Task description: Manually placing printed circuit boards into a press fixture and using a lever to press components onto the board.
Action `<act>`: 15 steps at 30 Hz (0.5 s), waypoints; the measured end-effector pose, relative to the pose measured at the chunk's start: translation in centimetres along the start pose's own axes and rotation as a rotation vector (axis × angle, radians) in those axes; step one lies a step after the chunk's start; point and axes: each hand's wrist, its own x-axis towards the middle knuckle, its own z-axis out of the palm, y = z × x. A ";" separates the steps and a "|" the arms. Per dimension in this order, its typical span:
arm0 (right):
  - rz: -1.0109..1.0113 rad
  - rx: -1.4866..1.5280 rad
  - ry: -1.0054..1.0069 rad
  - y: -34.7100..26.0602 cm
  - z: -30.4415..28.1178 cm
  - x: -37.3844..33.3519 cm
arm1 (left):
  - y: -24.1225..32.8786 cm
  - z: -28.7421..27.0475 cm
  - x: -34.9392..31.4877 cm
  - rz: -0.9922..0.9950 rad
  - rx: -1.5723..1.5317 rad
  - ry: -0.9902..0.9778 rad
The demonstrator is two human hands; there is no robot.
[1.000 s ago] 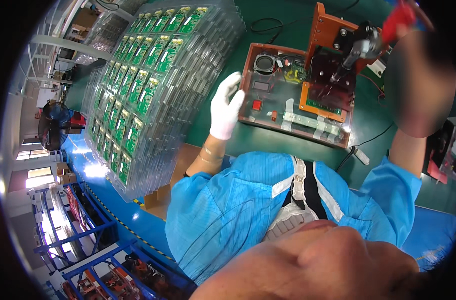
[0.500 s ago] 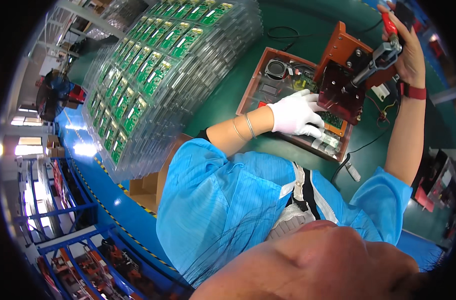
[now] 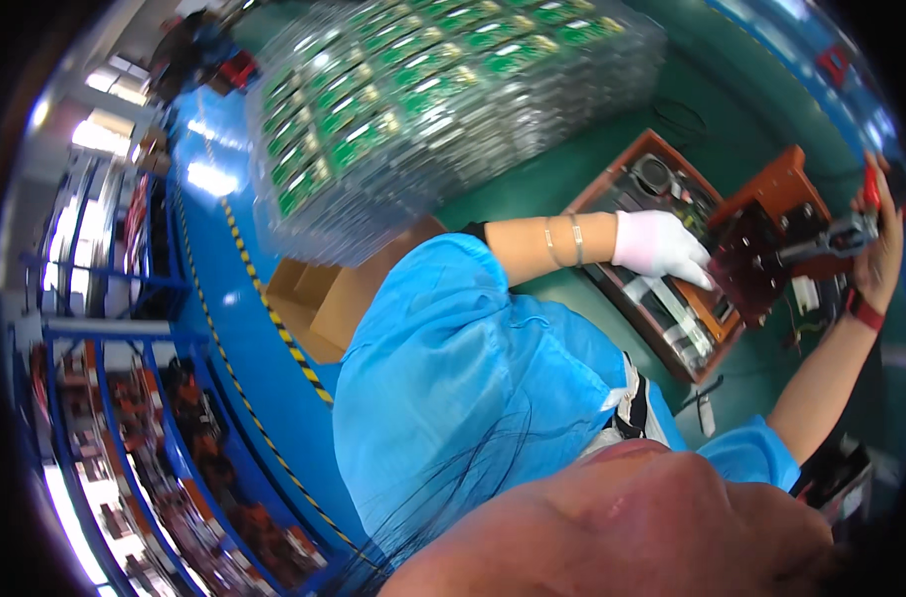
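Observation:
My left hand (image 3: 662,247), in a white glove, reaches over an orange-framed test box (image 3: 604,284) with its fingers stretched out. Its fingertips are beside a dark red press plate (image 3: 746,261), whose underside is hidden. Below that plate an orange board holder (image 3: 700,303) shows in part. My bare right hand (image 3: 879,249), with a red band at the wrist, is closed around the red handle (image 3: 872,187) of a metal toggle clamp (image 3: 831,239). The clamp is mounted on an orange upright bracket (image 3: 793,179). Some right fingers are hidden behind the handle.
Stacked clear trays of green circuit boards (image 3: 443,80) stand on the green table (image 3: 503,199). An open cardboard box (image 3: 324,303) is on the blue floor beyond my left elbow. A round speaker (image 3: 652,174) sits in the test box. Blue shelving (image 3: 165,398) stands at left.
The whole view has swung, so the table things appear farther right and lower. My left fingers, spread earlier over the box, are now closer together beside the press plate. My right hand stays at the handle.

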 end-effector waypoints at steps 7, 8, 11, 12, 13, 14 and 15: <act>0.049 0.069 -0.157 0.3 -1.9 0.6 | 3.5 -4.8 -6.2 0.024 -0.022 0.352; 0.034 0.043 -0.159 0.3 -2.0 0.7 | 4.7 -7.1 -7.4 -0.055 0.014 0.340; -0.002 -0.025 -0.163 0.8 -1.6 0.9 | 6.4 -13.5 -11.7 -0.235 0.116 0.366; -0.001 -0.019 -0.169 0.8 -1.3 0.7 | 7.2 -16.3 -12.7 -0.292 0.184 0.375; -0.004 -0.021 -0.127 0.4 -0.8 0.3 | 7.9 -18.9 -13.6 -0.386 0.301 0.332; -0.007 -0.022 -0.088 -0.1 -0.1 0.1 | 8.4 -21.6 -14.1 -0.472 0.441 0.269; -0.010 -0.024 -0.046 -0.5 0.4 -0.2 | 8.4 -23.9 -14.8 -0.555 0.579 0.204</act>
